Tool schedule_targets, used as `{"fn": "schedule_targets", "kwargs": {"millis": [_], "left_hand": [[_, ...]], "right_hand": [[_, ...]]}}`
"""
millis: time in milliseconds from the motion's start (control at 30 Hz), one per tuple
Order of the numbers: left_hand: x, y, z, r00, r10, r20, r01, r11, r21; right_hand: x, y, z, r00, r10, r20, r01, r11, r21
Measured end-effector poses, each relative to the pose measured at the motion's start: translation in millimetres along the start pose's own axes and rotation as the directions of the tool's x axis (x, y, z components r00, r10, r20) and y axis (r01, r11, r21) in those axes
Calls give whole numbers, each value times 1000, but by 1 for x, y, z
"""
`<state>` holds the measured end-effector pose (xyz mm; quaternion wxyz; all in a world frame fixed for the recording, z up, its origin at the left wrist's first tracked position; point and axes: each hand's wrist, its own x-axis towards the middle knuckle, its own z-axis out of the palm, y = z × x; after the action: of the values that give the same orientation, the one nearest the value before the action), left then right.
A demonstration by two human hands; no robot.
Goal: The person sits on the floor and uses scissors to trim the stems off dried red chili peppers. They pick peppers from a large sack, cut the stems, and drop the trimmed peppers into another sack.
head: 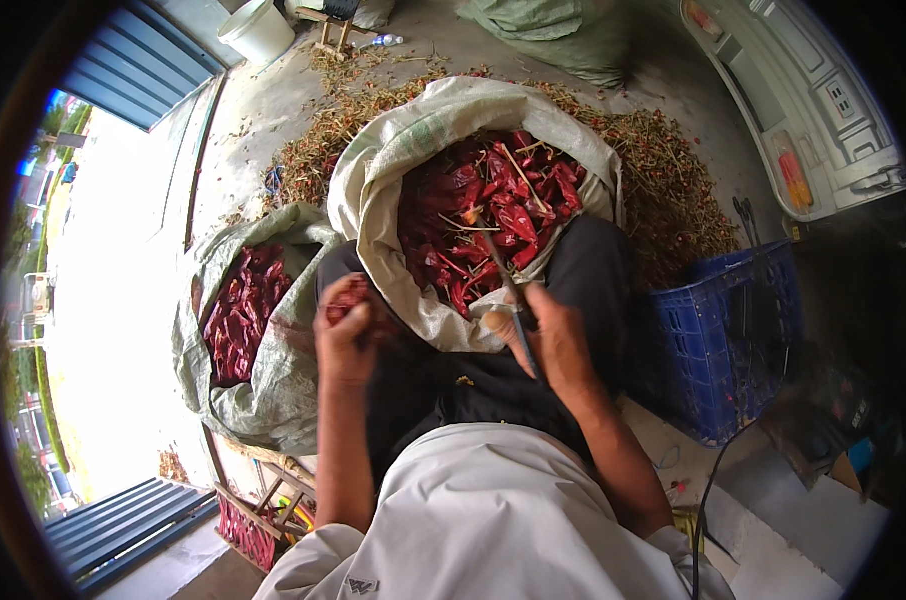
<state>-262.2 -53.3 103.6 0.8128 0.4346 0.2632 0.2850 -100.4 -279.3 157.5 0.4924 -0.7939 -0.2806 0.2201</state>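
Note:
Between my knees stands a white woven sack (pixel 382 161) with its rim rolled down, filled with dried red chili peppers (pixel 517 217), some with pale stems. My left hand (pixel 342 334), at the sack's near left side, is closed around a small bunch of dried chilies (pixel 346 298). In my right hand (pixel 562 341) is a long, dark, narrow metal tool (pixel 502 262), blurred, so its exact kind is unclear. It slants over the sack's near rim, its far end above the peppers. A second, greenish woven sack (pixel 284 367) at left holds more dried chilies (pixel 247 315).
Cut stems (pixel 663 180) lie heaped on the concrete floor behind the white sack. At right stand a blue plastic crate (pixel 693 352) and a vehicle's rear (pixel 805 112). A full green sack (pixel 565 45), white bucket (pixel 258 34) and small wooden stool (pixel 337 30) are farther off.

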Motion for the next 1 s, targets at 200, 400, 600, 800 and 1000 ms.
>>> {"fn": "schedule_targets", "kwargs": {"millis": [200,400,600,800,1000], "left_hand": [[15,106,-113,878,478,21,-114,165,980],[32,59,-50,906,423,36,-139,214,967],[86,-54,45,812,15,584,-569,-207,796],[100,-69,35,883,-30,469,-468,-155,870],[89,-50,33,996,-73,60,24,809,587]], "right_hand": [[22,13,-35,978,-97,-186,129,977,170],[52,35,-63,965,244,-94,-98,672,734],[67,78,-79,904,406,129,-171,68,983],[5,103,-54,919,185,348,-321,-161,933],[-53,57,-27,859,363,361,-414,78,907]]}}
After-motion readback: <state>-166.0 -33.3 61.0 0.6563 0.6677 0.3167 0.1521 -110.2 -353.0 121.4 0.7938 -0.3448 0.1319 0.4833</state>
